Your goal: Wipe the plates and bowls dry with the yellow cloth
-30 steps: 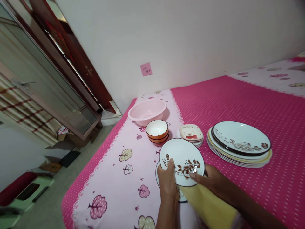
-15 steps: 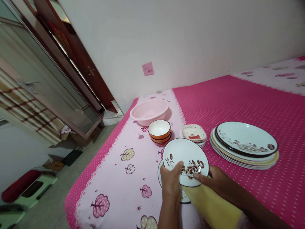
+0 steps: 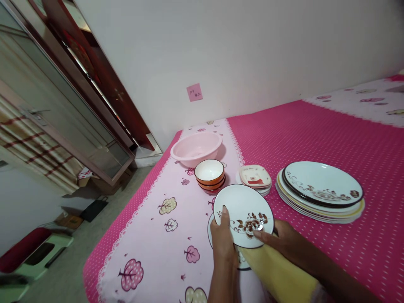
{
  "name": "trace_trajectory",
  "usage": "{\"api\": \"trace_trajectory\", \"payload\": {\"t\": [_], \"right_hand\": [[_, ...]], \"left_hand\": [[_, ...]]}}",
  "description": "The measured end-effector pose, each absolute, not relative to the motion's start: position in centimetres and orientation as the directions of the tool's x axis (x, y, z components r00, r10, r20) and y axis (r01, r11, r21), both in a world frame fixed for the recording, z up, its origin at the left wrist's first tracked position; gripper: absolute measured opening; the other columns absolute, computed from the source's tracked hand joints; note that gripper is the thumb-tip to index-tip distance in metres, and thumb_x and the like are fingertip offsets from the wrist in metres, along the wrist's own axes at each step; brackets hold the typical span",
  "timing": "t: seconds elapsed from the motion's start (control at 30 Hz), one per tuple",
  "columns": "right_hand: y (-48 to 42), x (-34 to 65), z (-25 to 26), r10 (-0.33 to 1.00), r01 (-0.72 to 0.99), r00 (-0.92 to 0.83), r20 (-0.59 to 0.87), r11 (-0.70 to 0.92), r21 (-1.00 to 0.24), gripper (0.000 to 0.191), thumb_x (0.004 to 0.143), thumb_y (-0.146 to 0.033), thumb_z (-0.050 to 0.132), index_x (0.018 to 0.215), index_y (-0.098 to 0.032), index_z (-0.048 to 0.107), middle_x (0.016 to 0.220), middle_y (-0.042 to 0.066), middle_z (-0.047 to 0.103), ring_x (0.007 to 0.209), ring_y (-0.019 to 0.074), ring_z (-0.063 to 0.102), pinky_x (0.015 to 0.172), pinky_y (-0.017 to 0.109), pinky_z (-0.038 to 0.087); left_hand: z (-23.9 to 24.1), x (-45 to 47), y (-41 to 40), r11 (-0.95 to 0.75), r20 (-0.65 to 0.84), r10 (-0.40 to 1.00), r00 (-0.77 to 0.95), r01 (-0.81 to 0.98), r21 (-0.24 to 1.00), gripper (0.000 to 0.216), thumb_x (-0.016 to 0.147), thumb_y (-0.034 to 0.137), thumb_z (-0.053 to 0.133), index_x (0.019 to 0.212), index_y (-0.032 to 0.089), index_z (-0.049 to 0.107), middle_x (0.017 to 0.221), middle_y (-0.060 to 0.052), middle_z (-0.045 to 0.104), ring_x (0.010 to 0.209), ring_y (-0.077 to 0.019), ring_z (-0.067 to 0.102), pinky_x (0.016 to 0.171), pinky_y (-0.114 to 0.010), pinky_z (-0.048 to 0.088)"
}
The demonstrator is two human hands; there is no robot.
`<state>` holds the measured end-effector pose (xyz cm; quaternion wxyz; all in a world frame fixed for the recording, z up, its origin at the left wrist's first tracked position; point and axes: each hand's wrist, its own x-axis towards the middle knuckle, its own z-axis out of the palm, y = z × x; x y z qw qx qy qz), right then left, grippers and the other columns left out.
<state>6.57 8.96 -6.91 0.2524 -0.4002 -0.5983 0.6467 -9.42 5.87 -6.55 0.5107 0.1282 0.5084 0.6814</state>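
Note:
A round white plate [image 3: 243, 206] with a dark rim and brown flowers is held up, tilted toward me. My left hand [image 3: 222, 235] grips its left edge, thumb on top and fingers hidden beneath. On the right edge my right hand [image 3: 280, 237] is closed, its thumb near the flowers. Yellow cloth [image 3: 277, 265] hangs under the plate beside my right hand; how it is held is hidden. Below lies another dark-rimmed plate [image 3: 211, 229], mostly covered by the held one.
Stacked orange bowls [image 3: 210, 176] stand beyond the plate, with a pink basin [image 3: 196, 149] behind. Small square dishes [image 3: 255, 176] and a stack of larger plates [image 3: 322, 185] are to the right. The patterned bedspread's left edge [image 3: 126, 223] drops toward the floor.
My left thumb has shifted left and farther up the plate, toward its left rim. The plate stays in both hands, with the view shifted slightly.

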Motion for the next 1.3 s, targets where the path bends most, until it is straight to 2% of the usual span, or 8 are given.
{"api": "trace_trajectory", "payload": {"t": [0.13,0.27,0.4,0.5,0.6,0.73,1.07,1.3], "right_hand": [[8.98,6.59,-7.15,0.806,0.159,-0.549,-0.222,-0.160,-0.974,0.052,0.082,-0.058,0.068,0.112,-0.016,0.074,0.113,0.011,0.081,0.109,0.0344,0.073,0.093,0.042,0.058],[8.94,6.59,-6.97,0.817,0.170,-0.528,-0.231,-0.165,-0.972,0.054,0.081,-0.060,0.068,0.112,-0.016,0.075,0.109,0.011,0.081,0.103,0.0346,0.075,0.089,0.043,0.059],[8.98,6.63,-6.94,0.818,0.143,-0.532,-0.220,-0.169,-0.975,0.052,0.081,-0.058,0.070,0.112,-0.018,0.076,0.107,0.009,0.082,0.102,0.0342,0.075,0.087,0.042,0.060],[8.97,6.64,-7.10,0.816,0.157,-0.531,-0.229,-0.171,-0.973,0.052,0.082,-0.058,0.069,0.114,-0.017,0.075,0.107,0.010,0.082,0.102,0.0337,0.075,0.087,0.042,0.059],[8.92,6.56,-7.25,0.815,0.178,-0.530,-0.233,-0.162,-0.971,0.053,0.083,-0.058,0.067,0.114,-0.015,0.074,0.111,0.010,0.081,0.105,0.0339,0.074,0.090,0.043,0.058],[8.89,6.51,-7.42,0.824,0.204,-0.522,-0.220,-0.130,-0.970,0.050,0.085,-0.058,0.065,0.110,-0.016,0.075,0.112,0.010,0.081,0.108,0.0333,0.073,0.092,0.041,0.057],[9.05,6.56,-7.66,0.823,0.226,-0.513,-0.244,-0.144,-0.963,0.046,0.084,-0.059,0.065,0.104,-0.018,0.073,0.108,0.008,0.082,0.106,0.0328,0.073,0.090,0.041,0.058],[9.05,6.52,-7.48,0.820,0.181,-0.527,-0.224,-0.150,-0.972,0.049,0.083,-0.056,0.067,0.112,-0.017,0.073,0.113,0.009,0.081,0.106,0.0325,0.074,0.092,0.042,0.058]], "left_hand": [[-6.80,-9.48,5.85,0.046,-0.320,0.826,-0.464,-0.511,0.859,0.054,0.071,0.043,0.089,0.108,0.007,0.073,0.087,-0.015,0.081,0.083,-0.0308,0.078,0.079,-0.043,0.064],[-6.70,-9.54,5.68,0.002,-0.236,0.889,-0.391,-0.514,0.858,0.065,0.059,0.032,0.094,0.114,0.006,0.072,0.094,-0.017,0.082,0.081,-0.0320,0.078,0.076,-0.043,0.064],[-6.39,-9.54,5.53,-0.003,-0.212,0.906,-0.366,-0.506,0.862,0.068,0.053,0.027,0.096,0.113,0.006,0.072,0.094,-0.018,0.082,0.078,-0.0326,0.078,0.073,-0.042,0.063],[-6.23,-9.48,5.57,0.006,-0.240,0.889,-0.389,-0.515,0.857,0.063,0.059,0.033,0.094,0.113,0.007,0.072,0.095,-0.017,0.082,0.079,-0.0310,0.078,0.075,-0.041,0.063],[-6.20,-9.49,5.71,0.073,-0.336,0.825,-0.455,-0.504,0.861,0.051,0.077,0.047,0.083,0.107,0.007,0.074,0.091,-0.017,0.081,0.080,-0.0290,0.078,0.078,-0.040,0.063],[-6.47,-9.62,5.81,0.080,-0.357,0.809,-0.467,-0.515,0.853,0.053,0.088,0.059,0.069,0.107,0.009,0.075,0.094,-0.017,0.081,0.086,-0.0282,0.078,0.081,-0.038,0.062],[-6.86,-9.74,5.98,0.081,-0.337,0.809,-0.482,-0.476,0.876,0.046,0.077,0.045,0.085,0.103,0.008,0.074,0.084,-0.014,0.080,0.082,-0.0291,0.078,0.080,-0.041,0.063],[-6.62,-9.98,5.39,0.063,-0.267,0.895,-0.359,-0.489,0.870,0.054,0.065,0.036,0.092,0.106,0.007,0.073,0.091,-0.017,0.081,0.083,-0.0304,0.078,0.082,-0.043,0.062]]}}
